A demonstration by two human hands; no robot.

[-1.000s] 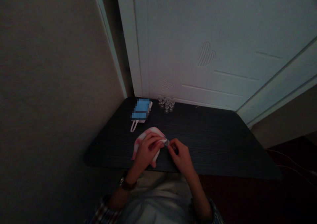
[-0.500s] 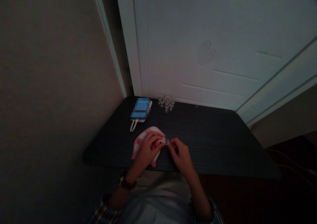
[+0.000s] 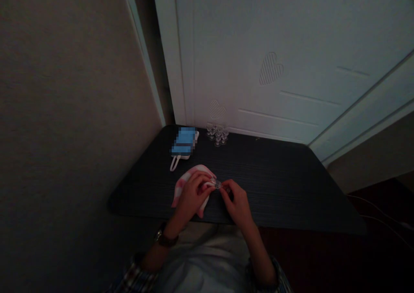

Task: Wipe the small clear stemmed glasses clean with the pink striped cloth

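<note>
Pink-and-white cloth [image 3: 180,184] on the dark tabletop [image 3: 291,185], taken as reference. Left hand [image 3: 191,193] lies over the cloth, pinching it at its right edge against a small clear piece [image 3: 217,184]. Right hand [image 3: 236,198], to the right of the cloth, grips the piece's other end between thumb and fingers. Beyond the cloth, slightly left: a blue-faced object [image 3: 185,141], detail pixelated, with a white loop [image 3: 174,163]. Beyond the cloth, slightly right: a cluster of clear pieces [image 3: 217,135], count indistinct. Farther behind the cloth: a white panel [image 3: 226,47] bearing two ribbed hearts.
</note>
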